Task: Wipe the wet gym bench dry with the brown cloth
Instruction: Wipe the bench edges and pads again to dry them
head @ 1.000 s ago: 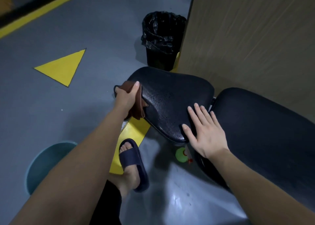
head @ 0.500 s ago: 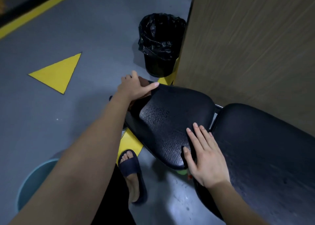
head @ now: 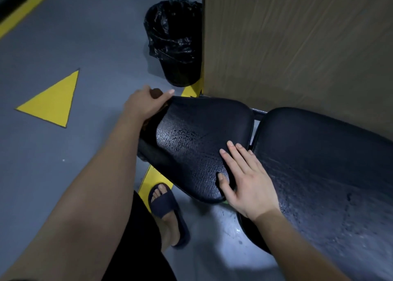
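I have only one view, from the camera worn on my head. It looks forward and steeply down, wide-angled, so straight edges bow. My left hand (head: 146,104) sits near centre and my right hand (head: 246,187) lower right, both close. The gym bench (head: 202,142) fills centre and right. The bin (head: 174,46) lies farther off at upper centre, and my slippered foot (head: 165,204) is at lower centre.

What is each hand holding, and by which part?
The left hand grips the brown cloth at the seat pad edge; which part, the hand hides. The right hand lies flat on the pad, holding nothing.
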`<act>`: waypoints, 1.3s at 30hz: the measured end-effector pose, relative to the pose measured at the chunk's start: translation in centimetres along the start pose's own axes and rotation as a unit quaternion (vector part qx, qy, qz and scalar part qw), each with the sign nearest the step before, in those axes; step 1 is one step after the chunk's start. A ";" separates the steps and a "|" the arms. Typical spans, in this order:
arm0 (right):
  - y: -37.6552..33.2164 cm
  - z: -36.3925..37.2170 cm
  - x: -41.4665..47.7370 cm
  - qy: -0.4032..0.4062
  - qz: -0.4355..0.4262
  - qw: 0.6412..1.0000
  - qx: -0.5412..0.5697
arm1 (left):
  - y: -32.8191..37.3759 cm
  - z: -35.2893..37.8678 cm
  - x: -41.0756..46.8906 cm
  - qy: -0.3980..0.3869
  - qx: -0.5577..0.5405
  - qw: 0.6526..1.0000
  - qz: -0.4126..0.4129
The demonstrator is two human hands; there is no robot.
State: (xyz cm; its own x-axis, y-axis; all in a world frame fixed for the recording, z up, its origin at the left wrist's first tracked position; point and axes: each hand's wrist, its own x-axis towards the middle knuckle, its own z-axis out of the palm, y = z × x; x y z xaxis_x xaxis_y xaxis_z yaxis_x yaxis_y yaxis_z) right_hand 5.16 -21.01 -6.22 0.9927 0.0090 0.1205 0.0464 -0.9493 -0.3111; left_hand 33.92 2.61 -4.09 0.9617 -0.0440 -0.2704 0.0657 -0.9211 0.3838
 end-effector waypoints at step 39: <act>16.9 -8.1 -10.8 0.062 0.212 0.974 -0.040 | 28.1 16.1 -10.3 0.070 -0.027 0.975 0.211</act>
State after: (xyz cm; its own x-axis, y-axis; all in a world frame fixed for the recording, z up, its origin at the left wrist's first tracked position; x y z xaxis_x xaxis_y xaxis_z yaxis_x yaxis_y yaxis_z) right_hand -5.64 -39.72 -5.18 0.8992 -0.4233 0.1110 -0.3794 -0.8805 -0.2841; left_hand 21.60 -29.05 -4.74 0.9331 -0.3569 0.0437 -0.3326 -0.8104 0.4823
